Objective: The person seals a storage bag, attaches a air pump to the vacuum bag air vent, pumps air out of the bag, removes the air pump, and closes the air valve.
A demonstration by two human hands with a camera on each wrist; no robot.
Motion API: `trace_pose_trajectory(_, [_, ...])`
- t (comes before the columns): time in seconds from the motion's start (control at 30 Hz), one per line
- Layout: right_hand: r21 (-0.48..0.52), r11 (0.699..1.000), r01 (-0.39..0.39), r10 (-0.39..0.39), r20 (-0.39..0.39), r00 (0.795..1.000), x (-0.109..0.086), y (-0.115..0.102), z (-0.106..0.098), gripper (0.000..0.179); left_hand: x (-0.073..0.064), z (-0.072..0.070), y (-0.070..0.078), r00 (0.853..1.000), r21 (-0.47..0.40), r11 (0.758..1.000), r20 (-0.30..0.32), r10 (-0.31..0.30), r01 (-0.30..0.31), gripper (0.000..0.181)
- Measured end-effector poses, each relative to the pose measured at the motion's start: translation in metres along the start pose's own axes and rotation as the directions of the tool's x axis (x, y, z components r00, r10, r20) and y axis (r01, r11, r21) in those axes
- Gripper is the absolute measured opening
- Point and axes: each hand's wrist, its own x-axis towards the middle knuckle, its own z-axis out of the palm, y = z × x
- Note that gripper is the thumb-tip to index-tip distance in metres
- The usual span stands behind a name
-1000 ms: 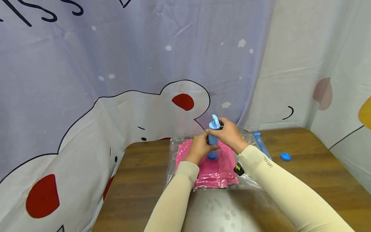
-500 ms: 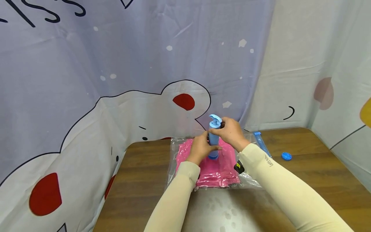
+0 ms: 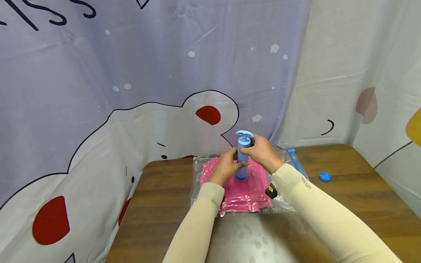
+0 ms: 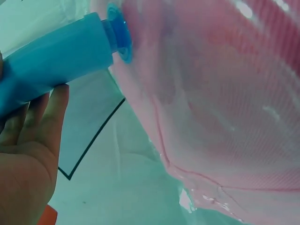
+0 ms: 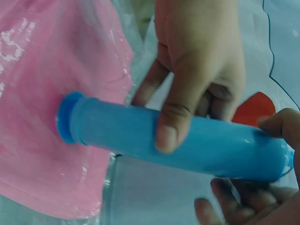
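A blue hand air pump (image 3: 242,157) stands upright, its T-shaped handle (image 3: 245,133) at the top. Its bottom end meets a round blue valve (image 5: 65,117) on a clear plastic storage bag (image 3: 194,182) with pink cloth (image 3: 241,199) inside. My left hand (image 3: 225,168) holds the pump barrel around its middle, thumb on the near side. Higher up, my right hand (image 3: 263,152) grips the barrel just below the handle. In the right wrist view both hands are on the barrel; the left wrist view shows left fingers (image 4: 56,108) along it.
A round blue cap (image 3: 324,176) lies on the wooden table (image 3: 158,204) to the right. Between it and the bag's pink part is a blue strip (image 3: 297,164), near the bag's right edge. A printed curtain (image 3: 148,73) hangs behind the table.
The pump has turned about its long axis: its handle was seen nearly end-on and now shows broadside as a T. Both hands have stayed on the barrel with only slight shifts.
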Motion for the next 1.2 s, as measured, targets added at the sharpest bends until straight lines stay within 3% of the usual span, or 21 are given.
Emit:
trace_pose_trajectory(0.1, [0.005, 0.999, -0.037, 0.037, 0.009, 0.999, -0.002, 0.004, 0.004, 0.08, -0.001, 0.004, -0.001, 0.999, 0.012, 1.0, -0.037, -0.001, 0.002, 0.052])
trace_pose_trajectory(0.17, [0.017, 0.999, -0.049, 0.049, -0.003, 0.999, -0.002, 0.006, 0.005, 0.087, -0.002, 0.007, -0.001, 0.997, 0.027, 1.0, -0.072, -0.005, 0.007, 0.055])
trace_pose_trajectory(0.37, [0.015, 1.0, 0.012, -0.011, -0.065, 0.998, -0.002, 0.001, 0.004, 0.07, 0.001, 0.017, 0.0, 0.98, 0.124, 0.99, -0.196, -0.036, 0.061, 0.059])
trace_pose_trajectory(0.5, [-0.029, 0.999, 0.025, -0.027, -0.076, 0.997, -0.001, -0.001, 0.002, 0.069, 0.001, 0.019, 0.001, 0.974, 0.154, 0.985, -0.222, -0.039, 0.074, 0.056])
trace_pose_trajectory(0.67, [-0.071, 0.997, 0.041, -0.045, -0.061, 0.997, 0.002, -0.002, 0.0, 0.067, 0.001, 0.007, 0.001, 0.985, 0.124, 0.989, -0.163, -0.056, 0.077, 0.059])
trace_pose_trajectory(0.8, [-0.09, 0.994, 0.066, -0.069, -0.027, 0.997, 0.004, -0.004, -0.001, 0.058, 0.002, -0.008, 0.0, 0.999, 0.063, 0.997, -0.021, -0.044, 0.045, 0.067])
trace_pose_trajectory(0.9, [-0.089, 0.993, 0.077, -0.077, 0.006, 0.997, 0.004, -0.005, -0.003, 0.05, 0.004, -0.014, -0.002, 0.998, 0.031, 0.999, 0.063, -0.013, 0.011, 0.063])
trace_pose_trajectory(1.03, [-0.062, 0.995, 0.073, -0.07, 0.048, 0.996, 0.004, -0.008, -0.004, 0.055, 0.005, -0.012, -0.005, 0.998, 0.015, 1.0, 0.07, -0.007, 0.006, 0.053])
trace_pose_trajectory(1.2, [-0.044, 0.997, 0.06, -0.057, 0.079, 0.995, 0.003, -0.006, -0.003, 0.071, 0.003, -0.008, -0.006, 0.999, 0.038, 0.999, 0.036, -0.012, 0.011, 0.056])
